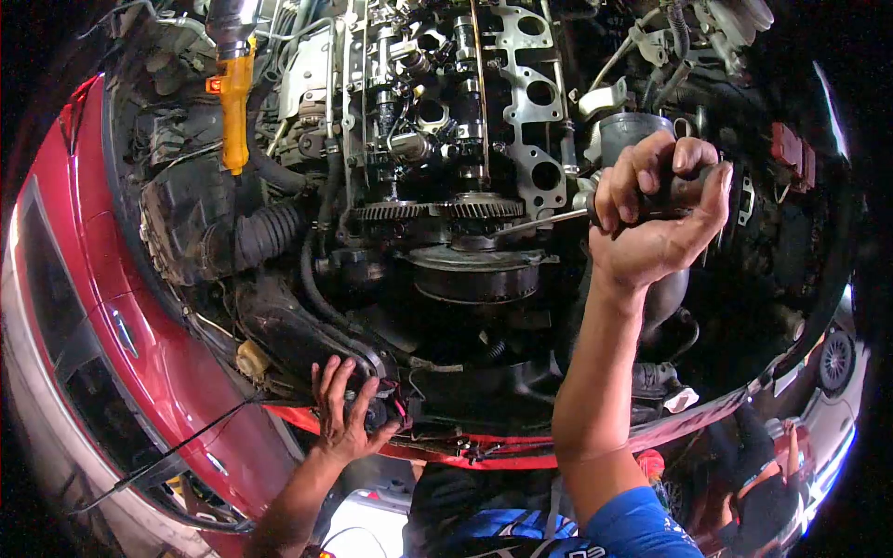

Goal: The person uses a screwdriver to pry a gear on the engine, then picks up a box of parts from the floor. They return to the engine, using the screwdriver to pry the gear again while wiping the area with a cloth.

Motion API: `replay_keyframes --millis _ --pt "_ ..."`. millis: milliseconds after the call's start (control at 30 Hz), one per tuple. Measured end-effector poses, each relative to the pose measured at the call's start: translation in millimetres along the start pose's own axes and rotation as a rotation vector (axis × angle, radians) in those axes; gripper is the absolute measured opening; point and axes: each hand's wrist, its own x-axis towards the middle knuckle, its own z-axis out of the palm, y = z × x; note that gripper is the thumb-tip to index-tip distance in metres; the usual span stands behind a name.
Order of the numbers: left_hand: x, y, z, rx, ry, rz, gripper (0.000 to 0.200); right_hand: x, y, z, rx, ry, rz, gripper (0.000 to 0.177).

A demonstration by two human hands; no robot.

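My right hand [651,246] is raised over the right side of the engine, fingers wrapped around a dark handle. From the fist a thin metal shaft runs left, like a screwdriver [549,222]; its tip reaches the area just below the right cam gear [484,208]. A second toothed gear [398,213] sits beside that one, and a round dark pulley-like part [479,279] lies beneath them. My left hand [342,414] rests, fingers spread, on dark parts at the front edge of the engine bay, with no tool showing in it.
The opened cylinder head [433,112] exposes its camshafts. A yellow work lamp [236,112] hangs at upper left, above a ribbed air hose [270,234]. A red front body edge [465,453] crosses below. A red car [139,372] stands left; another person [763,493] is at lower right.
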Motion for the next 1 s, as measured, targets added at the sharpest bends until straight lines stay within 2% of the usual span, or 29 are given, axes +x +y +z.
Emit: replay_keyframes --millis 300,400,467,533,633,800,933,1000 --pt "36 1 20 0.105 0.071 -0.093 0.056 -2 4 -1 -0.039 -0.043 -0.003 0.035" --pt "37 2 20 0.112 0.083 -0.107 0.056 -3 3 4 -0.101 0.076 -0.029 0.033" --pt "37 3 21 0.115 0.087 -0.108 0.055 -1 7 4 -0.177 0.227 -0.089 0.032" --pt "37 3 22 0.117 0.094 -0.108 0.054 -1 7 10 -0.136 0.314 -0.065 0.030" --pt "40 6 19 0.138 0.080 -0.113 0.053 -3 5 18 -0.198 0.359 -0.037 0.027" --pt "41 6 20 0.132 0.098 -0.109 0.053 -3 4 15 -0.182 0.273 -0.028 0.035" --pt "39 6 20 0.140 0.124 -0.107 0.052 -3 -23 13 0.114 0.171 -0.014 0.044" --pt "37 6 21 0.129 0.126 -0.117 0.052 -5 -40 15 0.142 0.144 0.011 0.038"
